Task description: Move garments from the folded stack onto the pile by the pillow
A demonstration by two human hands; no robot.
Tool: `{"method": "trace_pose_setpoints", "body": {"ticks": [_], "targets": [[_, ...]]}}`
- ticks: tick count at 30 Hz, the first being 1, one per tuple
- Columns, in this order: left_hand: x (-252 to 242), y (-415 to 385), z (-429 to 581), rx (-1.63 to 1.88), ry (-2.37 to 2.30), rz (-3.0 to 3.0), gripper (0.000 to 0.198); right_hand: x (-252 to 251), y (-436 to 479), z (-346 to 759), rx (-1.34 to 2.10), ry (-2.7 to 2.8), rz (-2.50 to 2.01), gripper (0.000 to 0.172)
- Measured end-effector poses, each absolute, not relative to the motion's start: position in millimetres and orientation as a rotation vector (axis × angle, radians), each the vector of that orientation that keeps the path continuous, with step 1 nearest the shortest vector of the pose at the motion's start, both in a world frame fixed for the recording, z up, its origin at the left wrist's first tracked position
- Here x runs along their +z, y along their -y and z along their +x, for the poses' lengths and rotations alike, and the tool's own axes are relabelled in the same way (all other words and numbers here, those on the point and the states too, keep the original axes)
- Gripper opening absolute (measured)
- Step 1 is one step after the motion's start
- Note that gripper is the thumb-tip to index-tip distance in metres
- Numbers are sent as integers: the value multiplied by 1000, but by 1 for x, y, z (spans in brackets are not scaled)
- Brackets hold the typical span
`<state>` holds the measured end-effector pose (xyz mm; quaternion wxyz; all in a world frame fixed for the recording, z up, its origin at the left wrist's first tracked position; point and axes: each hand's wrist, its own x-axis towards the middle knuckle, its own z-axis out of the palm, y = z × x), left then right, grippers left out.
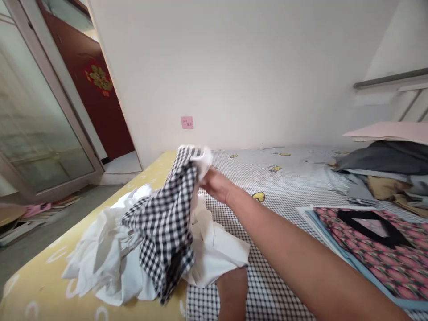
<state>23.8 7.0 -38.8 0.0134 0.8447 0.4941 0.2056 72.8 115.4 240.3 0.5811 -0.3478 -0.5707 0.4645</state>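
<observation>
My right hand (216,183) reaches in from the lower right with its fingers closed on the white edge of a black-and-white checked garment (167,205). The cloth hangs down from the grip in loose folds, and what kind of garment it is cannot be made out. Behind and below it lies a crumpled heap of white clothes (110,254), with a cream-white piece (220,249) spread to the right. At the bottom, what looks like my left forearm (232,294) runs under that white cloth. My left hand is hidden there.
A flat folded pink patterned garment (361,249) lies on light blue cloth at the right. Behind it is a stack of dark and grey clothes (384,160). Checked bedding (277,191) meets a yellow sheet (36,285) along the left edge. A pink note (187,122) is on the wall.
</observation>
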Motion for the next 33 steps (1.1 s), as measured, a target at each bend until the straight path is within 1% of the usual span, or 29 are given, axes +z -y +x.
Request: {"method": "trace_pose_setpoints", "body": {"ticks": [2, 4, 5, 7, 9, 11, 13, 15, 17, 22, 24, 25, 27, 29, 33], "targets": [[-36, -5, 26, 640, -1629, 2597, 49, 188, -100, 80, 1156, 1593, -1242, 56], [-34, -3, 28, 630, -1648, 2574, 50, 140, -80, 105, 960, 1722, -1490, 62], [-33, -2, 28, 631, -1638, 2566, 50, 118, -67, 124, 854, 1687, -1594, 60], [-33, -1, 28, 629, -1617, 2556, 52, 79, -39, 166, 665, 1550, -1850, 51], [-32, 0, 26, 626, -1609, 2569, 51, 41, -5, 206, 370, 1494, -2161, 46], [-28, 0, 24, 616, -1614, 2594, 49, 8, 30, 233, 13, 1539, -2268, 43], [-21, 0, 22, 592, -1633, 2611, 47, -15, 57, 244, -224, 1593, -2251, 44], [-12, -1, 22, 567, -1676, 2603, 46, -25, 72, 243, -345, 1599, -2237, 45], [-4, -1, 21, 553, -1721, 2585, 45, -23, 76, 238, -384, 1581, -2244, 45], [-6, 16, 18, 405, -1674, 2594, 41, -11, 71, 230, -364, 1543, -2245, 43], [-6, 24, 14, 423, -1661, 2603, 42, -10, 70, 231, -346, 1533, -2235, 43], [-2, 26, 11, 474, -1681, 2606, 44, -11, 70, 231, -336, 1530, -2229, 42], [13, 21, 2, 593, -1756, 2612, 55, -11, 70, 231, -319, 1520, -2221, 42], [37, 4, -13, 606, -1833, 2635, 66, -11, 70, 230, -315, 1507, -2213, 41], [79, -47, -55, 244, -1777, 2739, 71, -11, 70, 230, -346, 1501, -2187, 41]]}}
